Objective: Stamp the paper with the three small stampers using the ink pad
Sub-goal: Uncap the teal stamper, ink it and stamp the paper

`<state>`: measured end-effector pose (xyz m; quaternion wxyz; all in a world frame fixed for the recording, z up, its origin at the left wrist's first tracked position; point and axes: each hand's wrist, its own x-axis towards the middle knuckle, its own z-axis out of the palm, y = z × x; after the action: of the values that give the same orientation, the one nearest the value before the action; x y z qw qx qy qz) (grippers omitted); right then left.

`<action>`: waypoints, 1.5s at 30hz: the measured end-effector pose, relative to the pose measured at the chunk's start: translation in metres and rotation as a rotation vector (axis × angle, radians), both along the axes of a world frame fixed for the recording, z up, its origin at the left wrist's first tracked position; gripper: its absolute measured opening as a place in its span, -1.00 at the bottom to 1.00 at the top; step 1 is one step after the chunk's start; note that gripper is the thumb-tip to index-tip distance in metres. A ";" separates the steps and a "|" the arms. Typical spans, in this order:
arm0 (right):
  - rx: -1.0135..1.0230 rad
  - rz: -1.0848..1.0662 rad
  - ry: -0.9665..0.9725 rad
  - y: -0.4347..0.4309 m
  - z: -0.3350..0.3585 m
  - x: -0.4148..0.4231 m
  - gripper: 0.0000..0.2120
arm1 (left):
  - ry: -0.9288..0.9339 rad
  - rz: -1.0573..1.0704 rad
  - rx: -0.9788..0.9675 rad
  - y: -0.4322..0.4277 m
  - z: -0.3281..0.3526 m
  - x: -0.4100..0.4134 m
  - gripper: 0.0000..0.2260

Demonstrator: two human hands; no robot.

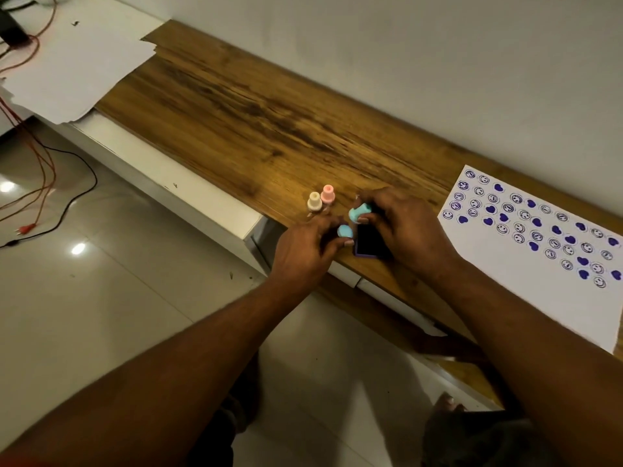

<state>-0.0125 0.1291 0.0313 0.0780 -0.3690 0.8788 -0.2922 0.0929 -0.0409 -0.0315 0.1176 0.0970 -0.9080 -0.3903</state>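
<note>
My right hand (401,224) pinches a light blue stamper (360,212) just above the dark ink pad (369,242), which lies open near the table's front edge. My left hand (303,251) holds a small light blue cap (345,231) at its fingertips, right beside the pad. A cream stamper (314,201) and a pink stamper (327,194) stand upright on the wooden table (256,109), a little left of my hands. The white paper (553,271), covered with several purple smiley and heart prints, lies at the right.
A stack of blank white sheets (74,62) lies at the table's far left end. Red and black cables (37,153) trail over the tiled floor at left. A white wall runs along the table's back edge. My feet show below the table.
</note>
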 end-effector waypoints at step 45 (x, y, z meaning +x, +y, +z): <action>0.333 -0.192 0.101 0.026 -0.023 0.018 -0.70 | -0.179 -0.073 -0.373 0.037 0.017 -0.019 -0.37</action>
<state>0.0051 0.1550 0.0083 0.0656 -0.2796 0.9490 -0.1300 0.0740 -0.0042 -0.0141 0.0379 0.0748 -0.9742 -0.2094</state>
